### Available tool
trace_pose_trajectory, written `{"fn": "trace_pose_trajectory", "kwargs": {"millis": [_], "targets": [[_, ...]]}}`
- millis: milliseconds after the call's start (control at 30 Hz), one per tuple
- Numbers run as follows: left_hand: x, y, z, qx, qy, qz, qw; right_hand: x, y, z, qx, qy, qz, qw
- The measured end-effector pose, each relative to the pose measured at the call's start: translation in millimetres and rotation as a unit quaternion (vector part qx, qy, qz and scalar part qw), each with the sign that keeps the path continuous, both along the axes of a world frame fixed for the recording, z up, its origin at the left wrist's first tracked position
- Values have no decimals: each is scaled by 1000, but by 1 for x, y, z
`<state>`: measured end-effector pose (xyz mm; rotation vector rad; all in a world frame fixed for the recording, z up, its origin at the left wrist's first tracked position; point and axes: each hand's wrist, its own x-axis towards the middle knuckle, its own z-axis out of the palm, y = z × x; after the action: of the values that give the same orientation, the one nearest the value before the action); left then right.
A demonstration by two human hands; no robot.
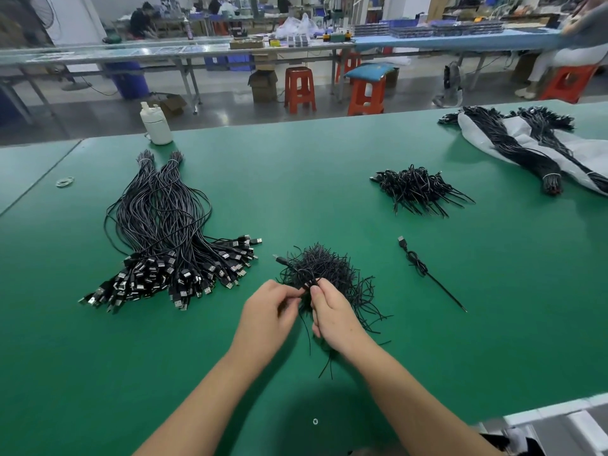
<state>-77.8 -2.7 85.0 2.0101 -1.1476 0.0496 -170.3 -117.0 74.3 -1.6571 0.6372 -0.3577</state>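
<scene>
Early-to-middle of the job, I'd say. Both hands are on one USB cable [293, 268] at the near edge of the twist-tie pile [339, 271], roughly dead centre of the green table [329, 159]. Its plug pokes out toward 11 o'clock from the hands.

The left hand [269, 312] has its fingers curled in and is pinching the folded cable from the left. The right hand [334, 319] is gripping the same bunch between thumb and fingers from the right. It's all black on black in there, so I honestly can't tell if a tie is already wrapped round it or only being lined up.

Done so far:
- A smallish heap of bundled cables [414, 189] at 1 o'clock.
- One more tied cable [416, 261] lying by itself at 3 o'clock, its tie tail sticking out toward the near side.

Left to do:
- The big fan of loose USB cables [164, 245] at 9 to 10 o'clock, which looks a lot bigger than the finished heap.
- Probably the long banded bundles [513, 149] on the plastic bag [575, 153] at 2 o'clock.

So plenty of ties and plenty of cables to go. There's also a white bottle [155, 125] at 11 o'clock by the far edge.
</scene>
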Motion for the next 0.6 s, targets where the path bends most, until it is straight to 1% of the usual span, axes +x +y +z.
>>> {"fn": "trace_pose_trajectory", "kwargs": {"millis": [33,67,100,133,167,200,233,300,367,433,500,567,600], "targets": [[-1,1,-2,8,-96,-14,995,-1,0,1,-3,4,-7,1000],[0,1,-4,6,-194,-30,981,-1,0,1,-5,9,-9,1000],[2,2,-5,-4,-275,-46,960,-2,-1,0,-8,19,-4,1000],[5,2,-5,-14,-328,-62,942,-2,-1,0,-8,31,4,999],[9,2,-4,-18,-357,-79,931,-3,-2,-1,-3,44,18,999],[11,1,-2,-15,-366,-100,925,-3,-2,-2,9,53,37,998],[13,1,0,-1,-363,-127,923,-4,-4,-2,28,57,59,996],[15,-1,6,35,-329,-178,927,-7,-6,0,76,58,102,990],[13,-3,12,59,-283,-183,940,-9,-7,2,106,55,127,985],[10,-5,18,52,-200,-157,966,-10,-6,4,103,51,130,985],[6,-7,22,26,-93,-115,989,-11,-5,7,99,35,116,988],[3,-11,24,2,-18,-62,998,-11,-5,10,85,25,102,991],[2,-13,25,-2,11,-37,999,-11,-5,11,49,29,103,993]]}}
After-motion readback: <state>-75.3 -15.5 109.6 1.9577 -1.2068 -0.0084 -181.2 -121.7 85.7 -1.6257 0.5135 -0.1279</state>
